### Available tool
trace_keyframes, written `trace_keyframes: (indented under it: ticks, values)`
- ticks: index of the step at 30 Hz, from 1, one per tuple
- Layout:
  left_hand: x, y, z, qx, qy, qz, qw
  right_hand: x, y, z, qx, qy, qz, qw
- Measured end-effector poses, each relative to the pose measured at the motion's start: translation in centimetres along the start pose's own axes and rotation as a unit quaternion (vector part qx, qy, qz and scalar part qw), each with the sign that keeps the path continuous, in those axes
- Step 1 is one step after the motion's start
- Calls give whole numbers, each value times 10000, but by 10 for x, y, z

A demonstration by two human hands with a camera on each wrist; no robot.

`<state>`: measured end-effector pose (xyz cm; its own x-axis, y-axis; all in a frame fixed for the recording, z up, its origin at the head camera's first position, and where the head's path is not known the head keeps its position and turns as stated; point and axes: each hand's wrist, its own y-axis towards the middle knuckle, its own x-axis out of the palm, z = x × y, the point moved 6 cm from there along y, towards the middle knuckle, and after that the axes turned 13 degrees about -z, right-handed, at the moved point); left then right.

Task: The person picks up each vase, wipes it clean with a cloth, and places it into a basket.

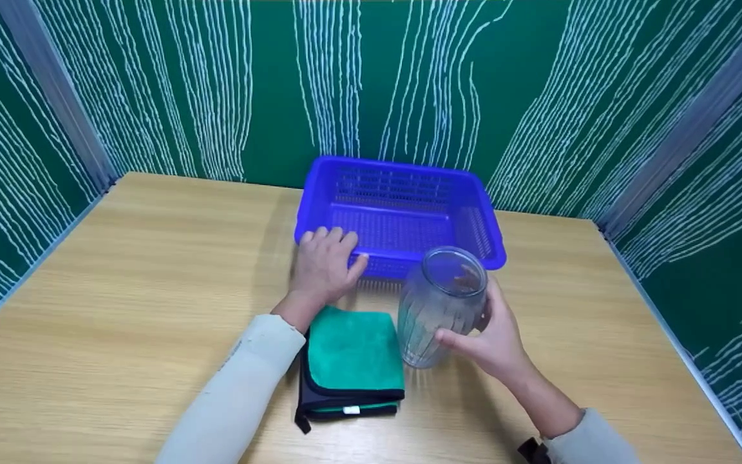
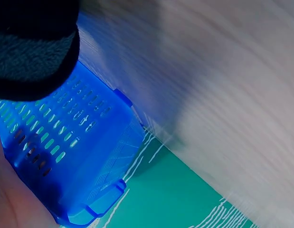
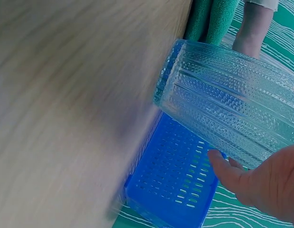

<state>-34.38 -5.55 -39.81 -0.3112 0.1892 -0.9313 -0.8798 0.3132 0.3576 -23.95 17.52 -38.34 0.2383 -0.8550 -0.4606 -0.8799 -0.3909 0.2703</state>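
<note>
A clear glass vase (image 1: 438,316) with vertical ribs is gripped by my right hand (image 1: 493,335), with the thumb on its near side and the fingers round its right side. It tilts a little, mouth up; in the right wrist view, the textured wall of the vase (image 3: 222,95) fills the upper right. Whether its base touches the table cannot be told. My left hand (image 1: 326,264) holds the near left rim of a blue plastic basket (image 1: 403,164), its fingers over the edge. Between my forearms lies a folded green cloth (image 1: 355,351) with black edging.
The basket stands at the back of the wooden table (image 1: 152,290), close to a green wall (image 1: 274,84) with white wavy lines. Similar panels rise on the left and right sides. Pale sleeves cover both forearms.
</note>
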Motion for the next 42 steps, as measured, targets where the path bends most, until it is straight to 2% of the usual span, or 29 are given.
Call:
trace_keyframes:
  ticks: [7,12,23,30,36,42]
  values:
    - [2,1,1,-68,37,-231,9997,-2,4,2,-67,233,176,9996]
    - [4,1,1,-83,-19,-353,9993,-2,6,2,-65,209,284,9994]
    - [1,2,-1,-77,-43,-297,9995,-6,13,-3,41,8,304,9995]
    - [-1,3,0,-88,-16,-157,9998,-18,23,-22,-173,174,510,9984]
    - [2,5,0,-195,50,-411,9990,-30,31,-44,-311,274,492,9979]
    - [1,5,1,-183,-21,-369,9991,-45,44,-67,-623,456,610,9951]
